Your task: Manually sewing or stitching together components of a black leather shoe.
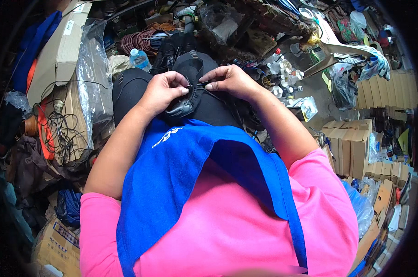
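Observation:
A black shoe [180, 109] rests on my dark-trousered lap, its rounded toe toward me and its opening farther away. At the left of its upper edge is my left hand [163, 91], with thumb and forefinger pinched together over the shoe; what lies between the fingertips is too small to make out. On the other side, my right hand [231, 83] pinches a thin dark strand [201, 85] that runs toward the shoe. Both sets of fingertips are close together, level with each other. A blue apron [172, 159] covers my front just below the shoe.
Beyond my left knee stands a clear bottle with bluish contents [139, 59]. Several small bottles [282, 69] cluster on the floor at the right. Cardboard [61, 51] and tangled black cord [66, 134] lie at left; stacked boxes [349, 143] at right.

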A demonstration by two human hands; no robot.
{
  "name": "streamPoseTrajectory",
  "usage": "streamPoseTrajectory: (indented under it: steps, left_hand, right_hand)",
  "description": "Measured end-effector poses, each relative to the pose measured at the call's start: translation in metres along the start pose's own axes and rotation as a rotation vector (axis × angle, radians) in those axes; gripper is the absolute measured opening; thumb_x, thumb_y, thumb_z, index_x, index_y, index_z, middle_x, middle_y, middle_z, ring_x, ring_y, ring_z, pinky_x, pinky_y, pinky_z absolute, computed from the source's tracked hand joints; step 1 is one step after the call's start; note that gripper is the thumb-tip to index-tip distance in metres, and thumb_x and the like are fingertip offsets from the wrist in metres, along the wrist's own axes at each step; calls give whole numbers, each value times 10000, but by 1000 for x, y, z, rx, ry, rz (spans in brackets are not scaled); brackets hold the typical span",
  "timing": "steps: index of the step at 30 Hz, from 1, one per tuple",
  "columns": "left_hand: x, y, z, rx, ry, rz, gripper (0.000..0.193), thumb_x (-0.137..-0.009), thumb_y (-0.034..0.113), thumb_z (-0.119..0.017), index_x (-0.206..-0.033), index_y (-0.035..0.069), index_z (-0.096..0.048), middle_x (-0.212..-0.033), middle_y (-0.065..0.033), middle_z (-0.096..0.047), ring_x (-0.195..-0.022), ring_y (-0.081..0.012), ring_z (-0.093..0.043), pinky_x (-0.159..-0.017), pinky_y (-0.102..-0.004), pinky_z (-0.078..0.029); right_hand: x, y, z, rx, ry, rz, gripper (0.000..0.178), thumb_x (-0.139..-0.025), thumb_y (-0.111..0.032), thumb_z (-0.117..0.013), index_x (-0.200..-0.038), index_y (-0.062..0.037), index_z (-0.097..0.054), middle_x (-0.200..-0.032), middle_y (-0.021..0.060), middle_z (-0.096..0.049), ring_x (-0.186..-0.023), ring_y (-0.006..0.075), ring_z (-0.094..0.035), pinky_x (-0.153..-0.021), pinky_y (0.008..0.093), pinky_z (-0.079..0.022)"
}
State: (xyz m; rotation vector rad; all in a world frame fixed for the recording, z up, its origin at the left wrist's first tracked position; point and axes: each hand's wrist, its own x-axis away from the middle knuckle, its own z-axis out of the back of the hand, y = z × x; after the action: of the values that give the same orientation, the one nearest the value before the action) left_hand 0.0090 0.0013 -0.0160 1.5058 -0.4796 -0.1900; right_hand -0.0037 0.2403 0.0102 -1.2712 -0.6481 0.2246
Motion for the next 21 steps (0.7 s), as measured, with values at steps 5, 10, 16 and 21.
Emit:
streamPoseTrajectory:
  steps: [5,10,16,21]
  left_hand:
    - [-4,6,-6,-59,-20,-3,115,-750,-18,-672,-856,19,-649,-782,-12,-644,-681,-57,-578,-624,-222,-479]
    - [5,34,-8,-663,19,-170,99,-729,83,-694,-827,84,-675,-765,-24,-654,-771,-148,-597,-727,-327,-440]
    - [8,54,-14,-1139,-19,-343,137,-751,170,-678,-863,106,-634,-791,-57,-604,-900,-264,-542,-807,-402,-351]
    - [15,49,-3,-1244,-34,-412,91,-820,146,-606,-887,100,-565,-864,-47,-554,-902,-258,-526,-778,-403,-351]
  right_hand:
    - [-4,-5,-3,16,12,-39,205,-791,-70,-712,-985,-10,-682,-879,18,-679,-795,66,-595,-758,225,-487]
    - [-10,-10,-3,194,10,21,174,-758,-97,-743,-912,-34,-692,-814,15,-681,-765,69,-597,-735,242,-488]
    - [-13,-9,-2,216,-16,71,135,-745,-119,-754,-834,-47,-682,-762,11,-672,-731,71,-587,-711,251,-482]
    - [-4,-5,12,87,12,-15,119,-793,-92,-716,-775,-26,-618,-794,4,-636,-767,67,-564,-740,230,-460]
